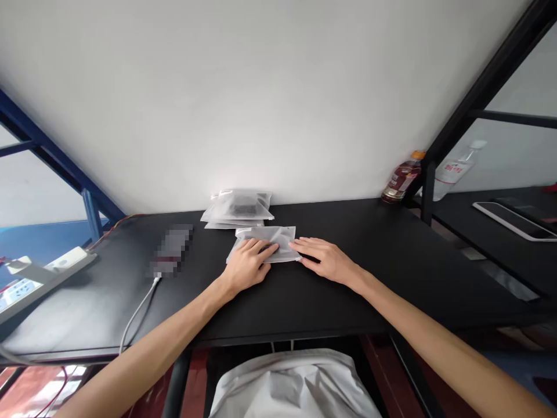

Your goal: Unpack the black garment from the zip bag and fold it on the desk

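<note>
A frosted, see-through zip bag [285, 235] lies flat on the black desk in front of me, with at least one more bag edge showing under its left side. My left hand [249, 264] rests on the bag's left half, fingers stretched over it. With its fingers out straight, my right hand [324, 258] touches the bag's right edge near the zip corner. Just behind, against the wall, sits a pile of similar frosted zip bags [239, 204], with a dark printed patch on the top one.
On the left lie a blurred-out device [172, 249] with a white cable [138, 310] and a white power strip [43, 276]. At right, a dark drink bottle [401, 179] leans by the black frame. Beyond it are a clear bottle [455, 171] and a tablet-like device [516, 220].
</note>
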Action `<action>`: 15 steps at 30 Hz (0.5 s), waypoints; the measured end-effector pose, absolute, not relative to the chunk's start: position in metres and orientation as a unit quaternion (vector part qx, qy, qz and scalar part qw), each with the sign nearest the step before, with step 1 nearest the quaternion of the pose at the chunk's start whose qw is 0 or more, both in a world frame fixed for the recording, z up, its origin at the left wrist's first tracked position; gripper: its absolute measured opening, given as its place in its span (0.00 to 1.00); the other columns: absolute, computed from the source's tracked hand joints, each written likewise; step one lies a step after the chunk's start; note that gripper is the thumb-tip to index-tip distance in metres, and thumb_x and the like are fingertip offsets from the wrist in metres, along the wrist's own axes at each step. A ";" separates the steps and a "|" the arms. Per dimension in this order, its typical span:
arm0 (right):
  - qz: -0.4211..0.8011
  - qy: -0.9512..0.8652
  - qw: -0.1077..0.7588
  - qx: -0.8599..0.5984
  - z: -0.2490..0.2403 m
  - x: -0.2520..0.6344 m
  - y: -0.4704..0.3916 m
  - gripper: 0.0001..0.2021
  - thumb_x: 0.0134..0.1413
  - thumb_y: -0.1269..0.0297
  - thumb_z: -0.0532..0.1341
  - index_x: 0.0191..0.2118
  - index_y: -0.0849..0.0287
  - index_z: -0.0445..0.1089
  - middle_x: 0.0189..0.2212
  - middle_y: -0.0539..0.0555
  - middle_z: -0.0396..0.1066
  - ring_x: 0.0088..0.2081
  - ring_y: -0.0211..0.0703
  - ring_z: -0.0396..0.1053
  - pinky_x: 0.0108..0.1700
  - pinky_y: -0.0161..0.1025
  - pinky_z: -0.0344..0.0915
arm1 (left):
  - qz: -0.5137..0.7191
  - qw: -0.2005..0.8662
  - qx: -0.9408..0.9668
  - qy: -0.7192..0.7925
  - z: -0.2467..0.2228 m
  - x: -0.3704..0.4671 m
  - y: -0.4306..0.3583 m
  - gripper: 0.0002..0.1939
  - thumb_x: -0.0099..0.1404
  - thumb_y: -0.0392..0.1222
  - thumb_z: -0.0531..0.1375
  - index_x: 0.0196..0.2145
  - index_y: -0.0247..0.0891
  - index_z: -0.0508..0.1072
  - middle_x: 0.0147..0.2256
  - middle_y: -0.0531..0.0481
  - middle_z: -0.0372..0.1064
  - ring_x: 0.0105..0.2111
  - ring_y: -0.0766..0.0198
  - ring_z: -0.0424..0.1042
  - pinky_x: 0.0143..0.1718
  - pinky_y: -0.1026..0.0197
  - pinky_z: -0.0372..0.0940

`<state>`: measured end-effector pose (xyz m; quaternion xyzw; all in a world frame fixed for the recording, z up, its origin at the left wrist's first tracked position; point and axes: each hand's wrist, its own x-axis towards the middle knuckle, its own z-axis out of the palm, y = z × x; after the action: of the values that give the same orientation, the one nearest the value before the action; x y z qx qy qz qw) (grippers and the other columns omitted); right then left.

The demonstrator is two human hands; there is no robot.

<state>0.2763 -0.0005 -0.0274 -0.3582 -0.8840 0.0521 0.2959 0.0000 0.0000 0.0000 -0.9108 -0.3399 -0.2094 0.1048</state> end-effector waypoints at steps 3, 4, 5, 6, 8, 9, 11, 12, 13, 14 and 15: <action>0.028 -0.887 0.299 -0.351 -0.028 0.277 0.001 0.20 0.66 0.69 0.60 0.60 0.46 0.73 0.57 0.51 0.75 0.57 0.51 0.74 0.61 0.52 0.71 | -0.218 0.102 -0.909 -0.341 0.000 0.000 0.000 0.23 0.65 0.33 0.57 0.56 0.41 0.76 0.50 0.44 0.77 0.48 0.53 0.75 0.52 0.51 0.70; 0.025 -0.887 0.297 -0.352 -0.028 0.277 0.001 0.19 0.67 0.69 0.59 0.58 0.46 0.74 0.56 0.51 0.76 0.56 0.50 0.74 0.60 0.51 0.72 | -0.223 0.100 -0.908 -0.339 0.000 0.000 0.000 0.23 0.65 0.33 0.57 0.56 0.41 0.77 0.50 0.45 0.77 0.48 0.53 0.75 0.52 0.50 0.70; 0.026 -0.887 0.295 -0.355 -0.027 0.277 0.001 0.18 0.67 0.69 0.58 0.57 0.46 0.75 0.55 0.51 0.76 0.56 0.50 0.75 0.60 0.51 0.72 | -0.230 0.100 -0.909 -0.334 0.000 0.000 0.000 0.22 0.65 0.33 0.57 0.56 0.42 0.77 0.50 0.45 0.77 0.48 0.53 0.75 0.51 0.50 0.70; 0.029 -0.886 0.293 -0.359 -0.027 0.277 0.001 0.17 0.68 0.68 0.58 0.56 0.45 0.76 0.54 0.50 0.77 0.56 0.50 0.75 0.59 0.51 0.72 | -0.238 0.101 -0.909 -0.326 0.000 0.001 -0.001 0.21 0.66 0.34 0.57 0.55 0.42 0.77 0.50 0.45 0.78 0.47 0.53 0.75 0.50 0.50 0.71; 0.040 -0.884 0.287 -0.366 -0.026 0.276 0.001 0.17 0.68 0.68 0.58 0.56 0.44 0.76 0.53 0.47 0.77 0.55 0.50 0.75 0.59 0.51 0.73 | -0.260 0.108 -0.912 -0.299 0.001 0.003 -0.002 0.17 0.69 0.36 0.57 0.53 0.42 0.78 0.48 0.46 0.78 0.45 0.55 0.76 0.47 0.52 0.71; 0.046 -0.884 0.284 -0.369 -0.025 0.275 0.001 0.17 0.68 0.68 0.58 0.55 0.43 0.76 0.53 0.47 0.77 0.55 0.50 0.75 0.59 0.52 0.73 | -0.270 0.114 -0.913 -0.284 0.001 0.006 -0.002 0.15 0.71 0.37 0.57 0.51 0.42 0.78 0.46 0.46 0.79 0.44 0.56 0.76 0.46 0.54 0.71; 0.055 -0.882 0.282 -0.374 -0.025 0.273 0.001 0.17 0.67 0.67 0.59 0.55 0.42 0.77 0.52 0.46 0.78 0.55 0.51 0.75 0.59 0.52 0.73 | -0.281 0.129 -0.916 -0.258 0.002 0.011 -0.004 0.12 0.73 0.39 0.57 0.47 0.42 0.79 0.43 0.48 0.80 0.41 0.59 0.76 0.43 0.56 0.70; 0.057 -0.881 0.282 -0.375 -0.025 0.273 0.001 0.16 0.67 0.67 0.59 0.55 0.42 0.77 0.52 0.46 0.78 0.55 0.51 0.76 0.59 0.52 0.73 | -0.282 0.137 -0.917 -0.248 0.001 0.015 -0.004 0.11 0.74 0.39 0.57 0.46 0.42 0.79 0.42 0.48 0.80 0.40 0.60 0.76 0.41 0.57 0.69; 0.057 -0.881 0.282 -0.374 -0.026 0.272 0.001 0.16 0.67 0.67 0.59 0.55 0.43 0.77 0.52 0.46 0.78 0.55 0.51 0.76 0.59 0.52 0.73 | -0.282 0.144 -0.917 -0.242 0.001 0.018 -0.004 0.10 0.74 0.40 0.57 0.45 0.42 0.79 0.41 0.48 0.80 0.39 0.61 0.76 0.40 0.58 0.68; 0.056 -0.881 0.284 -0.373 -0.026 0.272 0.001 0.16 0.67 0.67 0.59 0.55 0.43 0.77 0.52 0.46 0.78 0.55 0.51 0.76 0.59 0.52 0.73 | -0.283 0.151 -0.917 -0.239 0.001 0.021 -0.004 0.10 0.74 0.40 0.57 0.45 0.42 0.79 0.41 0.48 0.80 0.38 0.61 0.76 0.39 0.58 0.68; 0.055 -0.882 0.286 -0.371 -0.026 0.271 0.001 0.16 0.67 0.67 0.59 0.55 0.44 0.77 0.52 0.46 0.78 0.55 0.51 0.76 0.59 0.51 0.73 | -0.286 0.157 -0.915 -0.237 0.000 0.024 -0.004 0.10 0.75 0.41 0.57 0.44 0.42 0.79 0.40 0.48 0.80 0.37 0.62 0.76 0.38 0.59 0.67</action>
<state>0.2715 0.0008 -0.0259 -0.3711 -0.8818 0.0552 0.2857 0.0238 -0.0042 0.0005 -0.9152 -0.2367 -0.2857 0.1575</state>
